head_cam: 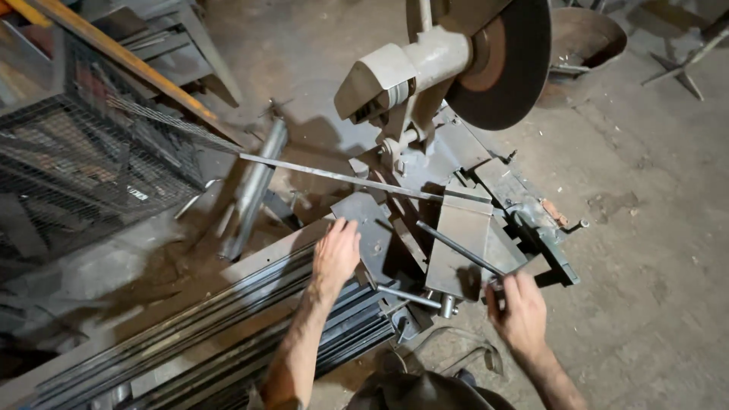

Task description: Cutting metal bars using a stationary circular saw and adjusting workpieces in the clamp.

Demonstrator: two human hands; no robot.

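Note:
A chop saw with a dark abrasive disc [501, 64] and pale motor housing [387, 76] stands raised on the floor. A long thin flat metal strip [334, 177] lies across its base into the grey vise block [459, 235]. My left hand [336, 254] rests flat, fingers spread, on the saw's base plate beside the strip. My right hand [516, 304] grips the end of the vise's dark crank rod [456, 248].
A bundle of long dark steel bars [228, 334] lies at lower left under my left arm. A wire-mesh cage [83, 159] stands at left, with an orange beam [121, 61] above it. A rusty round pan [581, 45] sits behind the saw. Dusty concrete floor [653, 250] spreads to the right.

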